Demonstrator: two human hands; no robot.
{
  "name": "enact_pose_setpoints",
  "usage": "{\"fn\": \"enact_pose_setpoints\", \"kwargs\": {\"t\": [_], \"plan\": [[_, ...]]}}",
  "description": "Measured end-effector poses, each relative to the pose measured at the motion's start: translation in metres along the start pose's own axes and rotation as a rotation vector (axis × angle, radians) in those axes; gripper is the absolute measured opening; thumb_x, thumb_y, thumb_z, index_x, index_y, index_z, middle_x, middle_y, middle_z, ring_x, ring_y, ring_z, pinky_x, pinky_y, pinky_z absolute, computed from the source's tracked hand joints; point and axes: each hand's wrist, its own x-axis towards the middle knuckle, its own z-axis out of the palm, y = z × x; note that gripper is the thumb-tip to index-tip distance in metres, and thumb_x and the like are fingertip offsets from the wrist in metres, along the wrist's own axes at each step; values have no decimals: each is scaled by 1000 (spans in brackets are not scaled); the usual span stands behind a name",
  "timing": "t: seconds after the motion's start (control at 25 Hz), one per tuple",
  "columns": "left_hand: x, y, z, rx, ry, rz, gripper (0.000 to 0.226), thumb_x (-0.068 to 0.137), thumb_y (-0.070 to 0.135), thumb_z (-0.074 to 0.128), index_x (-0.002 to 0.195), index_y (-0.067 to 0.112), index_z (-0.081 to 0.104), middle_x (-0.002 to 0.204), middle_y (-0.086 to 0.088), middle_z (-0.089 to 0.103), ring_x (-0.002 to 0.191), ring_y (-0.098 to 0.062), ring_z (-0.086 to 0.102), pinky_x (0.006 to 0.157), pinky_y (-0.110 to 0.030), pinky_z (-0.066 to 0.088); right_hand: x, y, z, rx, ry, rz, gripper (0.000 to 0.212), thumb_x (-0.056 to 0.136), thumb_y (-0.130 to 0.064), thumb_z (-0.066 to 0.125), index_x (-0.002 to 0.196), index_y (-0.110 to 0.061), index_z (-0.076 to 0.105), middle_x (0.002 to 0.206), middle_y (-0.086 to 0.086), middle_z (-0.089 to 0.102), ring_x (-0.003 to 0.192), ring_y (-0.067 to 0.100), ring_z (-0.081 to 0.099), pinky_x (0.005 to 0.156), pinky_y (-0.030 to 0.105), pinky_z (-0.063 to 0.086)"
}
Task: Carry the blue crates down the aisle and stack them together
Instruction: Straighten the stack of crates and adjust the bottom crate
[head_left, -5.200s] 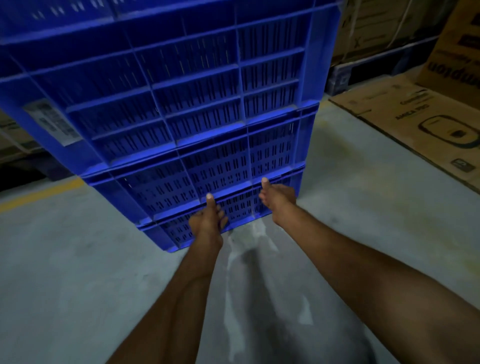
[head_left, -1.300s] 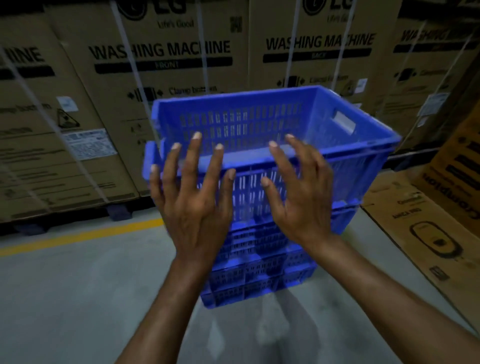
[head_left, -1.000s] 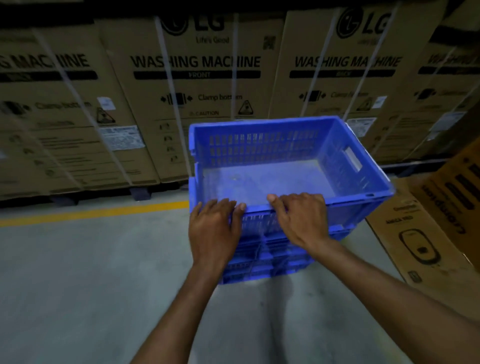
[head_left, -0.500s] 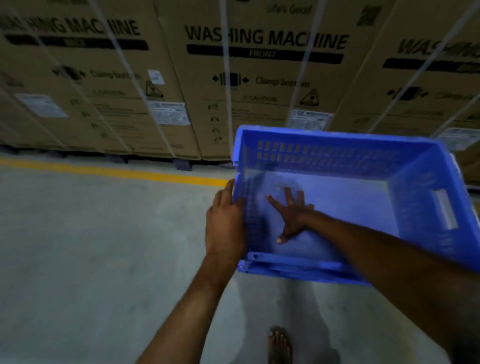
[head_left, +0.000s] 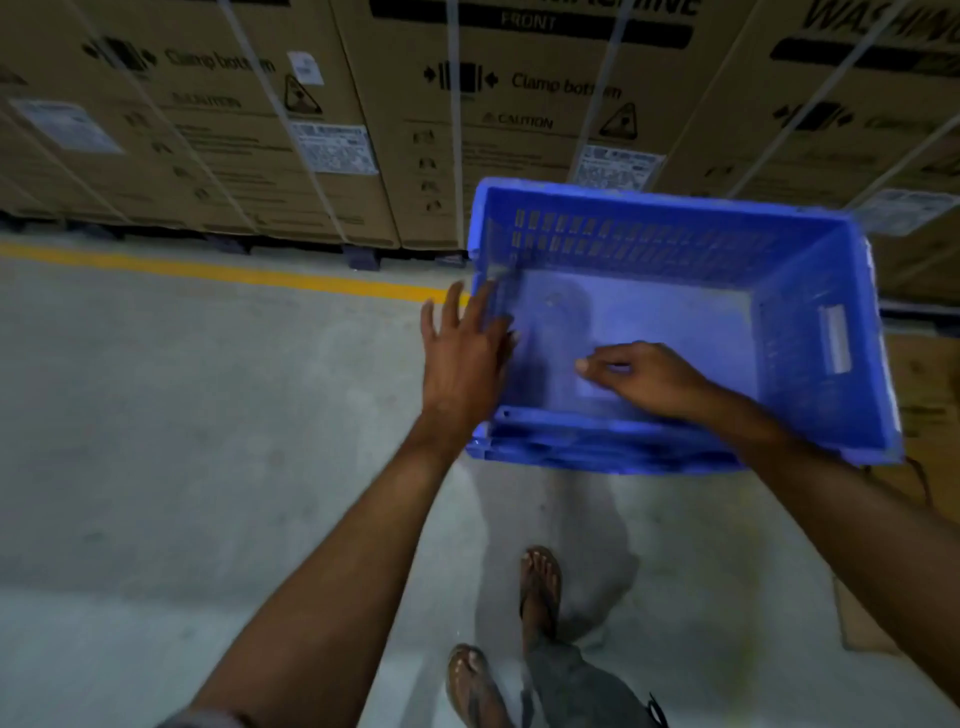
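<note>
Fingers (head_left: 453, 312) straight and spread, the person's left hand (head_left: 462, 364) lies flat against the outside of the left end wall of a blue slotted plastic crate (head_left: 649, 244), curled round nothing. To its right, the right hand (head_left: 649, 376) reaches over the near rim and hangs inside the crate just above its floor. Its fingers are loosely bent and point left, with nothing plainly held. A pale patch under those fingertips is too blurred to make out.

The crate sits level with its open side up, its long axis running left to right across the person's front. The left hand is at one short end. Below the right wrist, the blue rim of another crate (head_left: 597, 457) shows under the near edge, so the top one rests on a stack.

Beyond the hands stand tall brown cardboard cartons (head_left: 519, 104), strapped with white bands and printed "Clamp bottom". Left of the left hand a yellow floor line (head_left: 208, 270) crosses the grey concrete floor (head_left: 182, 441). Beneath the arms are two sandalled feet (head_left: 540, 582).
</note>
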Motion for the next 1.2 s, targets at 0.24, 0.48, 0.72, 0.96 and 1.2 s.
{"fn": "enact_pose_setpoints", "kwargs": {"t": [0.24, 0.48, 0.72, 0.96, 1.2], "plan": [[-58, 35, -10, 85, -307, 133, 62, 98, 62, 17, 110, 33, 71, 119, 3, 70, 116, -30, 61, 119, -56, 17, -118, 52, 18, -354, 209, 126, 73, 87, -77, 14, 121, -37, 63, 132, -5, 64, 124, 29, 55, 102, 43, 34], [-48, 20, -8, 117, -356, 123, 62, 96, 69, 17, 109, 37, 69, 125, 12, 65, 125, -23, 53, 118, -55, 6, -96, 52, 27, -400, 256, 164, 64, 96, -73, 15, 110, -35, 64, 121, -4, 64, 118, 32, 52, 94, 44, 30], [-59, 52, -16, 45, -478, -3, 48, 105, 57, 20, 148, 45, 38, 165, 1, 20, 152, -32, 16, 120, -55, 2, -106, 51, 20, -345, 144, 187, 62, 96, -72, 14, 119, -37, 59, 127, 5, 57, 121, 36, 47, 92, 43, 28], [-73, 61, -3, -115, -316, -50, 42, 107, 51, 26, 143, 44, 46, 162, 12, 26, 143, -27, 28, 114, -45, 16, -100, 59, 29, -362, 258, 141, 57, 98, -70, 16, 111, -36, 58, 114, 3, 56, 113, 33, 47, 86, 41, 27], [-73, 87, -36, -209, -554, -161, 65, 104, 59, 21, 160, 34, 0, 169, -1, 8, 154, -30, 13, 122, -54, 10, -131, 35, 15, -352, 162, 227, 45, 101, -61, 33, 123, -33, 62, 128, 8, 58, 126, 36, 44, 100, 49, 29]]}}
